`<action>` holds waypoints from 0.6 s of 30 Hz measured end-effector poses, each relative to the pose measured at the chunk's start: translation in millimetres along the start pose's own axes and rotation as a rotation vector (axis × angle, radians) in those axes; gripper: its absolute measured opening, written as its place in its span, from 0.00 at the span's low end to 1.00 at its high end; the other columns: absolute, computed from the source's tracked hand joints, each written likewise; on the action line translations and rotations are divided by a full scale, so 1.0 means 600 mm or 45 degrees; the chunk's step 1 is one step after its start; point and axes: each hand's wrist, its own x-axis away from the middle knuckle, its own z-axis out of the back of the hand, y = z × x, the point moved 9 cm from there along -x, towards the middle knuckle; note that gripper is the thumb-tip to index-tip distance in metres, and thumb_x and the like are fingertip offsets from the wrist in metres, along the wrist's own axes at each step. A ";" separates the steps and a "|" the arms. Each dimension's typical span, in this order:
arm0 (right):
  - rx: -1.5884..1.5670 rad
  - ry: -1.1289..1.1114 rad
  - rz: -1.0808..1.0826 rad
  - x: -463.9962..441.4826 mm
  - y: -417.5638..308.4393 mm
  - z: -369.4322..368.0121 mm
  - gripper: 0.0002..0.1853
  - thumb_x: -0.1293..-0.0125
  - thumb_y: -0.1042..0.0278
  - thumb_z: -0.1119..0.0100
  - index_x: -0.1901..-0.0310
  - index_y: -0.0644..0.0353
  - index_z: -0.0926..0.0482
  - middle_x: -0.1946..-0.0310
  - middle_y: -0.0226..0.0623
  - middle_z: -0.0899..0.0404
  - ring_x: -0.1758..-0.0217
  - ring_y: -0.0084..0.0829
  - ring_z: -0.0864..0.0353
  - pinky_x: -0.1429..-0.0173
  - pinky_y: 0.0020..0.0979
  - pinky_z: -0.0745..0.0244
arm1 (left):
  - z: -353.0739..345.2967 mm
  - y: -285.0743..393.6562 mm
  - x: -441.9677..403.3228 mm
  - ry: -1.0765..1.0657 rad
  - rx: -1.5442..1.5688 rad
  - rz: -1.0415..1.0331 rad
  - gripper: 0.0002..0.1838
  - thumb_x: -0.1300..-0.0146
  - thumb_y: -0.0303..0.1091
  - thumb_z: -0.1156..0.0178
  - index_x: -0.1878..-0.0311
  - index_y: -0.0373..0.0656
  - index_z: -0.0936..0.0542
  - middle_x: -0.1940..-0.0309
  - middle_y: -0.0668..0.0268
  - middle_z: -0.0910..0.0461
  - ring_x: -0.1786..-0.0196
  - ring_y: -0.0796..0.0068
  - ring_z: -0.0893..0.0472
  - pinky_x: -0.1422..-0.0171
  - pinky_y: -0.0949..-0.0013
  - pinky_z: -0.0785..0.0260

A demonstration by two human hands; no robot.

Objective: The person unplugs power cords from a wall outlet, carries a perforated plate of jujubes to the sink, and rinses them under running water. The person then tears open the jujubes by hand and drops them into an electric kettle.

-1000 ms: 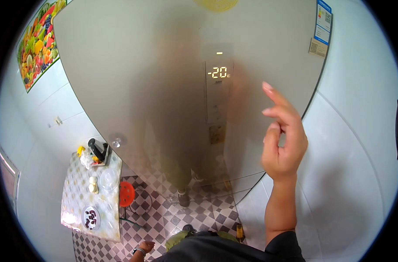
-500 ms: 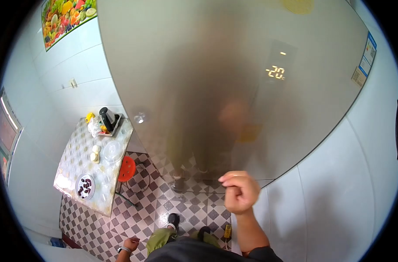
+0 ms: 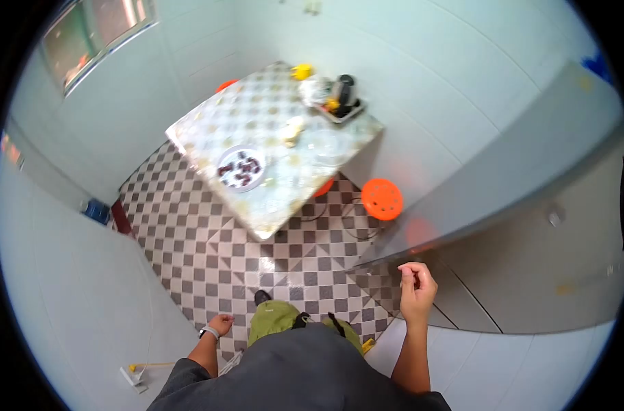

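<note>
My right hand (image 3: 417, 284) is raised in front of the grey refrigerator (image 3: 524, 274) on the right. Its fingers curl loosely in toward the palm, and nothing shows in them. Low on the left hangs my left hand (image 3: 221, 323), a light-banded watch (image 3: 209, 332) on its wrist. That hand's fingers are relaxed and slightly bent, with no object visible in them. Neither hand touches the table.
A table with a patterned cover (image 3: 209, 130) stands ahead, bearing a plate of dark red pieces (image 3: 241, 168), a pale item (image 3: 292, 131) and a tray (image 3: 338, 116) with a black kettle (image 3: 345, 85). An orange stool (image 3: 382, 199) sits between table and refrigerator. The floor (image 3: 189, 253) is checkered.
My view has turned left, away from the refrigerator front, toward the table. The refrigerator now lies at the right. My right hand stays raised and curled; my left still hangs low.
</note>
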 end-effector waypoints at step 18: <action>-0.374 -0.836 -1.117 -0.145 0.276 -0.944 0.16 0.25 0.57 0.48 0.55 0.65 0.25 0.71 0.39 0.19 0.84 0.25 0.27 0.82 0.28 0.31 | 0.201 -0.180 0.295 0.512 0.744 0.473 0.12 0.32 0.22 0.44 0.48 0.36 0.17 0.58 0.64 0.14 0.57 0.74 0.16 0.47 0.69 0.21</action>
